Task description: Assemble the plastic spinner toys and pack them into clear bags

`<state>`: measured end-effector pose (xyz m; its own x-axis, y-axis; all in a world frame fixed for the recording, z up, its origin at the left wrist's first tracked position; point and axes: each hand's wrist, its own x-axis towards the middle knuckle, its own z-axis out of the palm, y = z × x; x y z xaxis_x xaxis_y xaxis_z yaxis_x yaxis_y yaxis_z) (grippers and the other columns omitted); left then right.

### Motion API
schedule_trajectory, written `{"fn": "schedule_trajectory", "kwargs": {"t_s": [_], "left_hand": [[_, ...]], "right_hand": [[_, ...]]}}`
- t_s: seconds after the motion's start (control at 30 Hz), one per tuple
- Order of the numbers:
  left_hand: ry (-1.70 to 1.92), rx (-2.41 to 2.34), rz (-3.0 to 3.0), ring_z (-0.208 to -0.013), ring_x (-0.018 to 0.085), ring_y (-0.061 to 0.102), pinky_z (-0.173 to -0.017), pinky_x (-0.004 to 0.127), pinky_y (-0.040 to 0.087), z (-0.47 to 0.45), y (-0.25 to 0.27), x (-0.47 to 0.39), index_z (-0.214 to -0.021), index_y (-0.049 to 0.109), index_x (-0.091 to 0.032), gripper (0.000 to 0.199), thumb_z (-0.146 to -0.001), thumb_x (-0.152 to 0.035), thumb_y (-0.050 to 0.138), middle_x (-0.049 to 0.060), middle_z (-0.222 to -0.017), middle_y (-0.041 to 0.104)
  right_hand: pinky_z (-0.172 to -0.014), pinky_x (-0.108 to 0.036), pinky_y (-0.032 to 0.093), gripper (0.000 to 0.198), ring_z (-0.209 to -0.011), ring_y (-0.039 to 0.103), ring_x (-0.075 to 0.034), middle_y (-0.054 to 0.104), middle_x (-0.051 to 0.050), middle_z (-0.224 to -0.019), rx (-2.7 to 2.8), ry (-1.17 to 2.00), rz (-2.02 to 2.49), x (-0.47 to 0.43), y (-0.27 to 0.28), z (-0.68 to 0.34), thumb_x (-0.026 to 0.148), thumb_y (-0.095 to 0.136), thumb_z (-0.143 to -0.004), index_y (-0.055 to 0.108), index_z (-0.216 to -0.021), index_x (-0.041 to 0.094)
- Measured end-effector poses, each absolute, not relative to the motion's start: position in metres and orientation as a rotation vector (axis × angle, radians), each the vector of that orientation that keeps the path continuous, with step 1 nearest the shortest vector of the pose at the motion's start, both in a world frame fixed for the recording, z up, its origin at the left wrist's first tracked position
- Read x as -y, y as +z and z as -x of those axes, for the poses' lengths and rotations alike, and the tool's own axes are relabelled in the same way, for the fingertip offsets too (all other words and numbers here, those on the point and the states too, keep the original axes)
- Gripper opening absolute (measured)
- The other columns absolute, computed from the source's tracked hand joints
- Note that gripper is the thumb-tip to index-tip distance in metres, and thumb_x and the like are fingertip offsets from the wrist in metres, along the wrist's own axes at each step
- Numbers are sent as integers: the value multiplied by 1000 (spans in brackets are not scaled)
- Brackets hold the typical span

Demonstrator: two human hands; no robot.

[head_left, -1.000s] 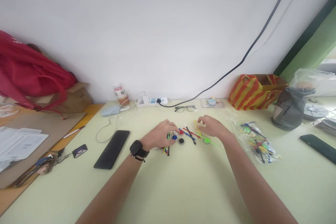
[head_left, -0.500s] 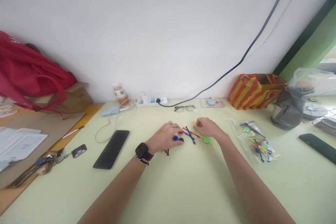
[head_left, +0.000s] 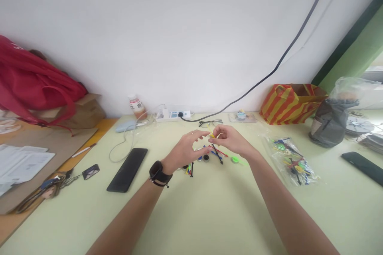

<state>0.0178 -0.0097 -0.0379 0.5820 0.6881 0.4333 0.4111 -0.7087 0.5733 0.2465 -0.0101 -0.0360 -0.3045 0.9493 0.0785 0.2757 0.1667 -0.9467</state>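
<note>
My right hand (head_left: 229, 138) pinches a small yellow plastic piece (head_left: 212, 135) above the table; its exact shape is partly hidden by the fingers. Close on its left, my left hand (head_left: 187, 147) is held with thumb and fingers apart around a gap, and nothing shows in it. Below the hands lie a black arrow-tipped stick (head_left: 218, 155), a red stick (head_left: 222, 153) and a black round piece (head_left: 206, 158). A bright green round piece (head_left: 235, 159) rests under my right wrist. Several coloured sticks (head_left: 189, 169) lie below my left hand.
Clear bags of coloured plastic parts (head_left: 295, 163) lie at the right. A black phone (head_left: 127, 170) is left of my arm. Glasses (head_left: 211, 122), a power strip (head_left: 173, 116) and a bottle (head_left: 137, 107) stand near the wall. A striped bag (head_left: 290, 105) is at the back right.
My left hand has lifted off the round pieces and opened. My right hand has moved up and left with the yellow piece, bringing the hands close together.
</note>
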Motion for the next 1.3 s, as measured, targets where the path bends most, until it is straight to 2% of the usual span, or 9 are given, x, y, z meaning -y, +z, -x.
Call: {"fn": "schedule_trajectory", "kwargs": {"t_s": [0.13, 0.2, 0.3, 0.6, 0.83, 0.93, 1.03, 1.17, 1.3], "left_hand": [[1058, -874, -2387, -95, 19, 69, -87, 33, 54, -22, -26, 14, -114, 71, -24, 18, -96, -27, 68, 5, -106, 75], [1089, -881, -2375, -92, 18, 69, -85, 32, 54, -20, -20, 16, -107, 71, -23, 12, -97, -24, 66, 4, -101, 75], [1046, -857, -2384, -91, 18, 69, -85, 31, 54, -16, -13, 19, -105, 71, -23, 14, -94, -20, 65, 4, -100, 75], [888, -849, -2384, -77, 16, 63, -73, 28, 52, -18, -10, 26, -83, 60, -21, 10, -80, -14, 64, 0, -80, 67], [808, -822, -2370, -76, 16, 63, -75, 28, 51, -18, -8, 26, -88, 64, -22, 13, -79, -12, 63, -1, -83, 69], [767, -821, -2373, -70, 15, 61, -69, 27, 49, -18, -8, 26, -77, 59, -21, 12, -75, -10, 64, -2, -76, 66], [603, -811, -2415, -65, 15, 61, -65, 27, 46, -18, -13, 27, -68, 57, -21, 15, -71, -9, 65, -3, -70, 67], [305, -782, -2425, -73, 18, 68, -64, 27, 47, -17, -27, 25, -77, 74, -24, 13, -70, -13, 73, -1, -80, 75], [95, -866, -2475, -70, 21, 66, -55, 28, 41, -15, -39, 19, -74, 81, -27, 11, -67, -18, 79, 0, -70, 71]], "right_hand": [[-66, -31, 51, 25, -77, 67, -19, 67, -2, -84, 1619, 1359, 1062, 21, -22, -229, 42, 72, -87, 58, -92, 22], [-69, -31, 52, 21, -79, 68, -19, 67, -1, -87, 1550, 1416, 1012, 23, -19, -226, 37, 68, -88, 57, -98, 23], [-72, -32, 52, 22, -76, 67, -17, 67, 0, -85, 1546, 1458, 953, 24, -17, -226, 30, 67, -87, 57, -105, 23], [-61, -25, 42, 11, -67, 54, -12, 56, 6, -74, 1739, 1375, 1005, 28, -27, -220, 17, 58, -81, 52, -88, 23], [-69, -29, 50, 12, -74, 66, -16, 68, 0, -80, 1746, 1528, 929, 27, -25, -224, 16, 56, -80, 54, -90, 22], [-61, -24, 43, 7, -69, 59, -13, 66, 2, -81, 1783, 1442, 998, 25, -29, -223, 18, 56, -84, 54, -89, 22], [-54, -22, 38, 6, -64, 54, -12, 63, 3, -77, 1900, 1271, 1269, 22, -39, -225, 22, 55, -88, 54, -93, 23], [-51, -25, 40, 11, -62, 58, -15, 67, -1, -83, 2072, 1079, 1619, 19, -54, -232, 23, 65, -85, 59, -94, 23], [-51, -27, 38, 13, -62, 59, -17, 68, -5, -88, 2080, 946, 1759, 19, -60, -233, 30, 68, -88, 60, -95, 23]]}}
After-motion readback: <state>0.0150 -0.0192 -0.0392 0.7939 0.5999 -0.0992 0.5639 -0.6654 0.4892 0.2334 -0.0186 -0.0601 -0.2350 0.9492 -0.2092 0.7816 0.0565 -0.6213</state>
